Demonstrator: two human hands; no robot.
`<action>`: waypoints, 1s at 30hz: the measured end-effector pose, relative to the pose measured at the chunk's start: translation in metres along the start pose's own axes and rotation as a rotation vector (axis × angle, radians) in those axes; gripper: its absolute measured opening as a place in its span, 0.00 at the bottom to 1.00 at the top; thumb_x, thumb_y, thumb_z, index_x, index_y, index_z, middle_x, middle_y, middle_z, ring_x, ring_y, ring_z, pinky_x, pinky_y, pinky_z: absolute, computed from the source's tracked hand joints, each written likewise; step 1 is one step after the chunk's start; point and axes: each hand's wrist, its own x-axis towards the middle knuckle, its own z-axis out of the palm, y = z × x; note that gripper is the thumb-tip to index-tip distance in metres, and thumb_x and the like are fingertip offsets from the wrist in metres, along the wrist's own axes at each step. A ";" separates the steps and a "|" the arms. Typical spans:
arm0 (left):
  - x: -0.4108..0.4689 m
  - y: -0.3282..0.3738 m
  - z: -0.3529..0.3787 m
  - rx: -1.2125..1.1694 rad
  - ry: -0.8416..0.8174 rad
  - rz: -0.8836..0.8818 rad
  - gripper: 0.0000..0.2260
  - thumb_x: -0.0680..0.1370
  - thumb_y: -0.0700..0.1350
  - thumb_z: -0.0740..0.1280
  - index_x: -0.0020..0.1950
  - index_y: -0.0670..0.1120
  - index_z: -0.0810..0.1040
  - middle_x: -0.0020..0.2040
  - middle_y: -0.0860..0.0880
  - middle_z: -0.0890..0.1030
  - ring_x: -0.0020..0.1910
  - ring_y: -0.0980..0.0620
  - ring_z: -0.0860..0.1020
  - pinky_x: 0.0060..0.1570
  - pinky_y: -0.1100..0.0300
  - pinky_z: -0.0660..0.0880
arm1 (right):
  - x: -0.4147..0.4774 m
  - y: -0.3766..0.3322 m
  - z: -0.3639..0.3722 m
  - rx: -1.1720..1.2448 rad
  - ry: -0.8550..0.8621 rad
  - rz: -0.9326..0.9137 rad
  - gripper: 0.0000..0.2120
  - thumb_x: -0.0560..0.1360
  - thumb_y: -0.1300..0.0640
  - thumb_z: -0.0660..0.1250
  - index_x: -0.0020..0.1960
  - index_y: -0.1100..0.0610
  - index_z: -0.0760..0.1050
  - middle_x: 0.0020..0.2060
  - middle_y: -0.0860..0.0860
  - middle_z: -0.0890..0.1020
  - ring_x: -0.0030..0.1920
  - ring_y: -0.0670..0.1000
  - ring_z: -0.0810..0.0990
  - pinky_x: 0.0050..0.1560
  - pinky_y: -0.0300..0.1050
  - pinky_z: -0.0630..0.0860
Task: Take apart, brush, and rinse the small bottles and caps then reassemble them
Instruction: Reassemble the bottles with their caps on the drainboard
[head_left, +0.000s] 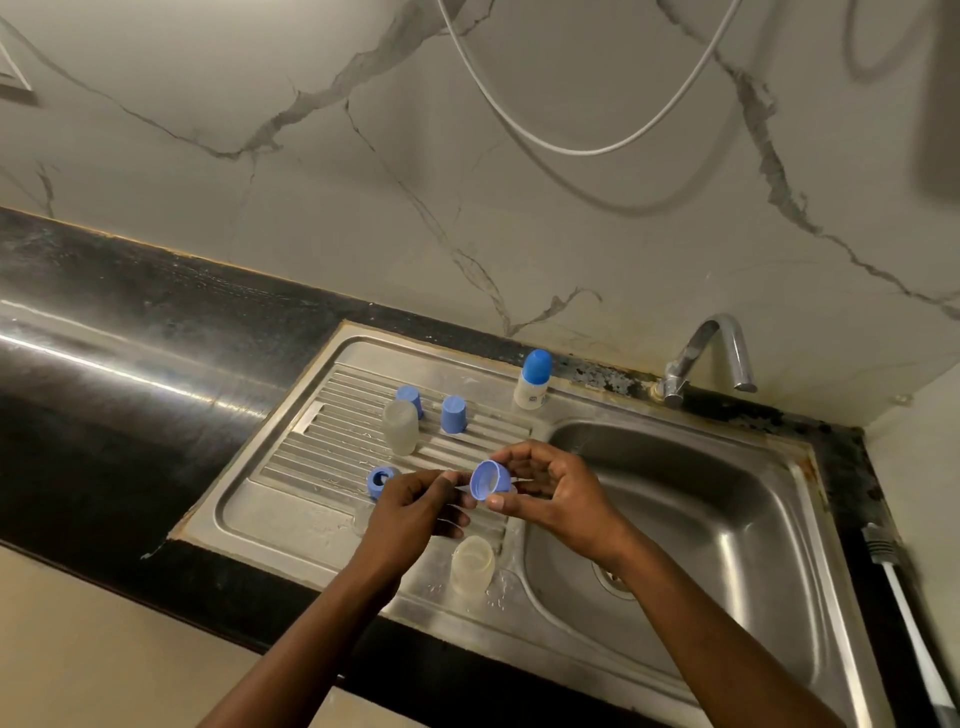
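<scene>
Fingers (522, 456) of your right hand (558, 493) pinch a blue cap (489, 480), open side toward you, above the drainboard (291, 499) just left of the basin (717, 525). Your left hand (415, 506) curls beside the cap; whether it grips anything cannot be told.

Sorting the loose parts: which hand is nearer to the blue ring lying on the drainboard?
Left. The left hand sits just beside the blue ring, on its side toward the basin. The right hand is farther toward the basin, holding a blue cap.
</scene>
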 end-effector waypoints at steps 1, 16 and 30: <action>-0.001 -0.006 -0.003 0.036 0.026 0.014 0.13 0.88 0.43 0.62 0.56 0.43 0.87 0.46 0.41 0.88 0.44 0.41 0.86 0.44 0.53 0.84 | -0.001 0.003 -0.002 -0.012 -0.010 0.010 0.21 0.70 0.43 0.82 0.61 0.40 0.81 0.59 0.44 0.86 0.61 0.48 0.85 0.62 0.48 0.82; -0.017 -0.081 -0.012 0.388 -0.189 0.033 0.35 0.65 0.49 0.80 0.72 0.55 0.77 0.66 0.57 0.82 0.67 0.61 0.78 0.70 0.58 0.74 | 0.001 -0.005 0.010 -0.749 -0.381 -0.112 0.21 0.73 0.46 0.76 0.65 0.40 0.78 0.59 0.38 0.80 0.56 0.39 0.78 0.54 0.39 0.77; -0.013 -0.091 -0.011 0.322 -0.237 0.208 0.17 0.76 0.52 0.80 0.63 0.55 0.84 0.60 0.53 0.87 0.61 0.49 0.84 0.64 0.53 0.78 | 0.000 -0.018 0.035 -1.051 -0.548 -0.152 0.22 0.77 0.53 0.75 0.69 0.44 0.78 0.59 0.45 0.79 0.57 0.49 0.80 0.56 0.49 0.79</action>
